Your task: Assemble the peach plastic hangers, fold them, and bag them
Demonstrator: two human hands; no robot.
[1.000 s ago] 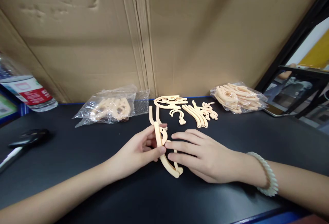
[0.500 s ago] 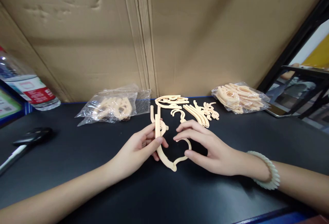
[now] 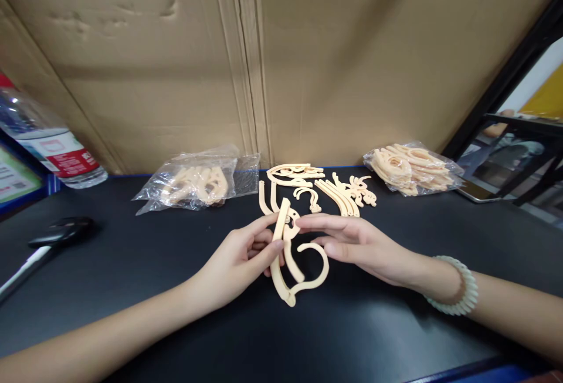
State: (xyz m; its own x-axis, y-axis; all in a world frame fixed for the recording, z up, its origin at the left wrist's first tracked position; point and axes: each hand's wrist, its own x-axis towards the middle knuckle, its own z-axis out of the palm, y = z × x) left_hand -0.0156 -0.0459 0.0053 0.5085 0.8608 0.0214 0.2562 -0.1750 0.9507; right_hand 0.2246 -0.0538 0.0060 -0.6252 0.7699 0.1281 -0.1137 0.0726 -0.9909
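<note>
Both of my hands hold a cream-coloured curved plastic assembly [image 3: 290, 268] just above the black tabletop [image 3: 132, 289]. My left hand [image 3: 240, 260] pinches its long straight bar between thumb and fingers. From the right, my right hand [image 3: 356, 242] grips the upper end and the hooked arc, thumb underneath and fingers stretched over it. A pale beaded bracelet [image 3: 457, 289] is on my right wrist. Just behind the hands lie several loose cream parts [image 3: 316, 186]: curved strips, hooks and ornate pieces.
A clear bag of the same parts [image 3: 197, 183] lies at the back left and another bag [image 3: 411, 169] at the back right. A plastic bottle [image 3: 44, 142] and a black tool [image 3: 53, 233] are at the left. A cardboard wall [image 3: 281, 60] closes the back.
The assembly has tilted and its hooked arc has swung out to the right. My right hand has shifted from covering the piece to gripping its upper end.
</note>
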